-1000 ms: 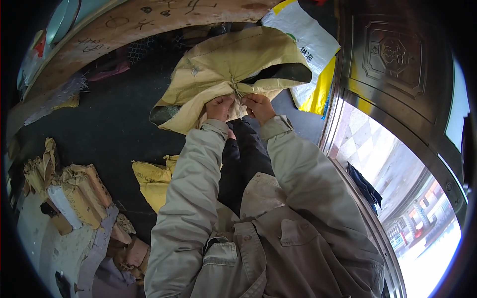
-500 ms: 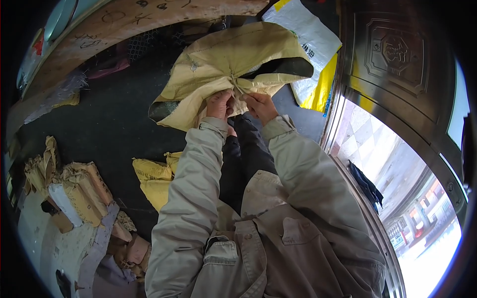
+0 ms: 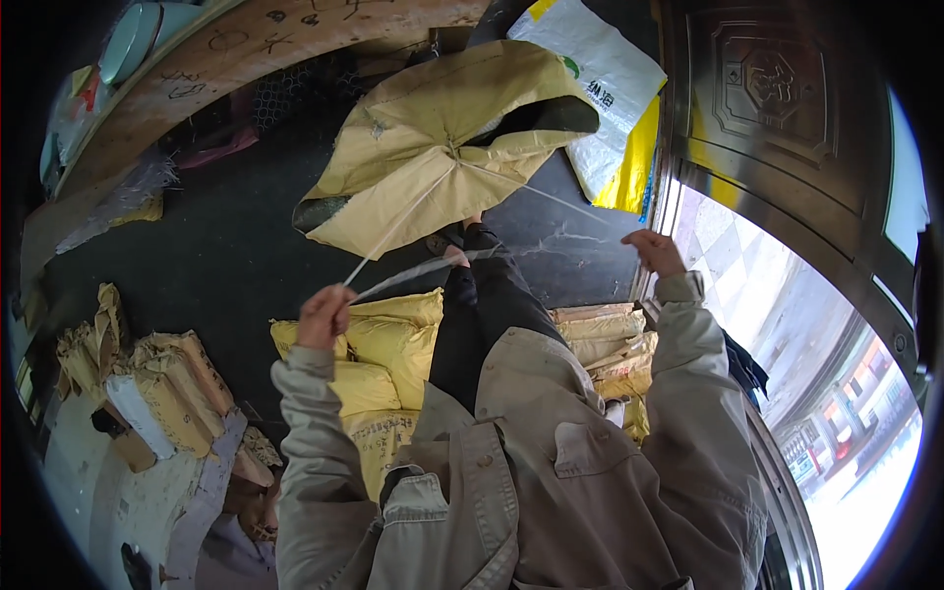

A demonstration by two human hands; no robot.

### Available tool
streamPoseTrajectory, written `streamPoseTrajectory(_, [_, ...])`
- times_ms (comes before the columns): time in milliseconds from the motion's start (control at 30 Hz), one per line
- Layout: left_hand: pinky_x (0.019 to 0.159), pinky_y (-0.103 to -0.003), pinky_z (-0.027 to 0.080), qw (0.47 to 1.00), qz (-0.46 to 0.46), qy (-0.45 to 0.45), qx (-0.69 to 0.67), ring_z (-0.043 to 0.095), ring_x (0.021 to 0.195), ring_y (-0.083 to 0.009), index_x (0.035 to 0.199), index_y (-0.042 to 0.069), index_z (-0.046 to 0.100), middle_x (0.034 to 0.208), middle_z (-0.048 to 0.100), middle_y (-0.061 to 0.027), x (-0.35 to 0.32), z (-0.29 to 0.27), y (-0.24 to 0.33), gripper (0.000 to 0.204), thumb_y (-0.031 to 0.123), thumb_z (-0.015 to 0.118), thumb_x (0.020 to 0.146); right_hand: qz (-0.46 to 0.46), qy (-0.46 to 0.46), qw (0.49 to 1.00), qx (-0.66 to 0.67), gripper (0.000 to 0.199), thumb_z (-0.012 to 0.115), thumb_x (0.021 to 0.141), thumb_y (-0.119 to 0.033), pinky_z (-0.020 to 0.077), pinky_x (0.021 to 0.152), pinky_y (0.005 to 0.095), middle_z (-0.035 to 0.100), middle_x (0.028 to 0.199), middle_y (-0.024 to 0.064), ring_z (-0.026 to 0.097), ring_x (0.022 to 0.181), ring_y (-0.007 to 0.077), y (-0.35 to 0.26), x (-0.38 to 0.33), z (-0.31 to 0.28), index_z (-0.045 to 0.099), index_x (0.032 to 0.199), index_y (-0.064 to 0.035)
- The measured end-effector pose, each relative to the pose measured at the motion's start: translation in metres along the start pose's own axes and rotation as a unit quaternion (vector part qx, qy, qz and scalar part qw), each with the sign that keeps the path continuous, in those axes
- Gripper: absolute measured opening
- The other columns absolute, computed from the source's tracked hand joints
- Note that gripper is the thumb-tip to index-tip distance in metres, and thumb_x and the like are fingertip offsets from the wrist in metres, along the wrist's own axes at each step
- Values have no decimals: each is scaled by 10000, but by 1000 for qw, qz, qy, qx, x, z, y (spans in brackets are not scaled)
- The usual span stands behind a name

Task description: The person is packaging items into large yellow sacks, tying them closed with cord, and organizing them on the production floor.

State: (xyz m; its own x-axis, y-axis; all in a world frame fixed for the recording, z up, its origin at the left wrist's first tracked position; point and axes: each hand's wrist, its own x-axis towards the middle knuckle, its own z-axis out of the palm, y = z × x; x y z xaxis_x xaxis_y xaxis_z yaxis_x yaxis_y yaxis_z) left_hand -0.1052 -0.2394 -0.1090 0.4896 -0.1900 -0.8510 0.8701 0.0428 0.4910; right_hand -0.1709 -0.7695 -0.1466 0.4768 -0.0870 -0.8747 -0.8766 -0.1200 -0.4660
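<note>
A tan sack (image 3: 423,128) stands in front of me, its mouth gathered at the middle and bound with a pale string (image 3: 403,218). The sack's side corners gape and show a dark inside. My left hand (image 3: 324,315), at the lower left of the sack, is closed on one length of the string. Out to the right, my right hand (image 3: 657,254) pinches the other length. Both lengths run taut from the gathered mouth. A loose, blurred strand trails between my hands, across my legs.
Yellow packed bags (image 3: 393,344) lie by my left leg, and tan packages (image 3: 610,339) by my right. Several brown paper packages (image 3: 162,388) stand at the left. A white and yellow sack (image 3: 600,88) lies beyond, beside a dark metal door (image 3: 777,88). A wooden board (image 3: 246,49) spans the back left.
My hands have moved apart and toward me, from the knot at the sack's mouth out to either side. The string now stretches between the sack and both hands.
</note>
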Motion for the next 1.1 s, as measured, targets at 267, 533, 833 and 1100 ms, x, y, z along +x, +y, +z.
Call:
streamPoseTrajectory(267, [395, -184, 194, 955, 79, 107, 266, 294, 414, -6, 697, 56, 600, 474, 395, 67, -40, -89, 40, 221, 212, 528, 835, -331, 110, 900, -263, 153, 561, 798, -132, 456, 589, 260, 637, 779, 75, 596, 682, 139, -114, -76, -12, 621, 855, -3])
streamPoseTrajectory(533, [473, -334, 382, 749, 281, 275, 534, 540, 501, -225, 724, 51, 597, 535, 533, -85, 19, -187, 19, 235, 273, 555, 790, -663, 238, 449, -549, 142, 572, 765, -162, 478, 616, 333, 606, 801, 112, 590, 734, 267, -306, -48, 34, 630, 851, -65])
streamPoseTrajectory(833, [579, -438, 448, 678, 104, 391, 613, 564, 665, -358, 784, 122, 622, 677, 578, -170, 68, -167, -53, 204, 315, 559, 771, -464, 209, 544, -667, 183, 556, 785, -237, 428, 565, 313, 573, 735, 74, 537, 668, 201, -376, 131, 21, 621, 789, -66])
streamPoseTrajectory(1100, [808, -429, 407, 573, -123, 496, 641, 523, 944, -371, 1034, 233, 572, 1091, 527, -140, 81, -82, -34, 278, 221, 525, 761, -360, -15, 753, -551, 213, 566, 728, -334, 439, 686, 383, 612, 825, 79, 578, 778, 266, -269, 259, -25, 637, 813, -151])
